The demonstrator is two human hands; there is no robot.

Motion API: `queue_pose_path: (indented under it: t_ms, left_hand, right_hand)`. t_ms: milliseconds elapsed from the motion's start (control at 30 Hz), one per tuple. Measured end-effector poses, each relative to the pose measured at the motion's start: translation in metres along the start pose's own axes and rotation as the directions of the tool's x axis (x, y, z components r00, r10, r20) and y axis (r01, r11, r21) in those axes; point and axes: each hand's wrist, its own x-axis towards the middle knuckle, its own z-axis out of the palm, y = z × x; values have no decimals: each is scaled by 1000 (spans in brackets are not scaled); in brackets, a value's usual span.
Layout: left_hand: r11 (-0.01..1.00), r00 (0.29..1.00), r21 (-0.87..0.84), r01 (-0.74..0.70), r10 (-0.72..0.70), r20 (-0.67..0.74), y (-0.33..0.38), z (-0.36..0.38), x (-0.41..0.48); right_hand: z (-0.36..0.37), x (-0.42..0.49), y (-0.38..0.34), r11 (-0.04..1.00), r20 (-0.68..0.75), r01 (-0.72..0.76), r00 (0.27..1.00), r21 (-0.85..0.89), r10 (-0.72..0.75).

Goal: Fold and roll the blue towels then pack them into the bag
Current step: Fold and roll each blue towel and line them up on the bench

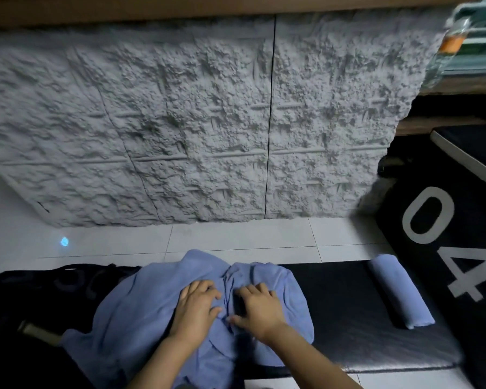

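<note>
Now your left hand (197,304) and right hand (260,307) press side by side, fingers loosely spread, onto the crumpled blue towel (141,313).

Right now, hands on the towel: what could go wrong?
1. The towel is bunched and creased under the left hand and right hand; folded like this, it would likely roll lumpy.
2. Its left side drapes over the bag, off the mat; it may snag there.
3. The rolled towel lies loose near the mat's right end; it might come undone.
</note>
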Motion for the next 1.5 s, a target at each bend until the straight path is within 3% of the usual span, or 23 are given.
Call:
queue_pose_path:
  t_ms: [100,200,233,300,400,500,600,667,700,767,833,900,1100,1233,1300,1367,1433,1500]
  left_hand:
    - [999,999,-35,34,-34,-1,-6,-3,0]
    - [996,1000,-89,20,-19,11,-12,-4,0]
    - [995,1000,-98,18,-17,6,-14,-4,1]
    - [992,999,-123,42,-39,26,-13,-7,2]
    - [985,994,-144,99,-91,63,-3,-13,6]
    - [972,987,-179,150,-136,91,22,-25,15]
    - [918,990,-384,101,-56,126,54,-40,22]
    - [788,992,-604,122,-81,95,77,-51,23]
    - [674,985,-720,167,-139,99,89,-62,22]
    - [291,946,-908,302,-212,247,111,-86,23]
    - [-107,883,-899,425,-169,437,125,-108,26]
    - [-268,864,-860,434,-147,481,133,-128,30]
    - [-210,908,-926,312,-221,356,159,-168,42]
    - [-146,921,-951,273,-245,302,176,-188,36]
    - [-24,940,-976,217,-263,215,180,-193,33]
    - [195,968,-970,148,-228,102,180,-200,33]
    - [377,993,-921,96,-97,64,179,-211,32]
    - [473,996,-879,51,43,80,179,-225,30]
  right_hand:
    - [2,6,-9,996,-66,-76,995,40,78]
    - [-5,10,-1,944,-126,-138,975,301,182]
    - [-11,10,3,879,-131,-148,964,453,231]
    - [-34,6,10,619,-111,-114,943,777,313]
    - [-76,-8,18,249,-53,-31,945,968,322]
    - [-110,-23,26,100,-25,1,972,995,234]
    - [-142,-41,24,49,-63,55,983,997,171]
    - [-160,-54,22,38,-111,106,982,994,154]
    - [-167,-59,22,41,-137,132,978,990,155]
    - [-178,-71,24,80,-190,178,965,981,180]
    - [-185,-82,27,136,-228,202,950,970,214]
    - [-190,-93,26,169,-258,222,938,960,233]
    - [-192,-120,20,319,-328,270,933,909,146]
    - [-179,-139,21,495,-241,225,970,839,-33]
    - [-186,-144,17,563,-224,218,973,797,-59]
    - [-208,-144,10,537,-350,296,937,790,-1]
    - [-238,-140,2,500,-478,388,877,775,60]
    - [-262,-133,-4,542,-495,418,869,729,-4]
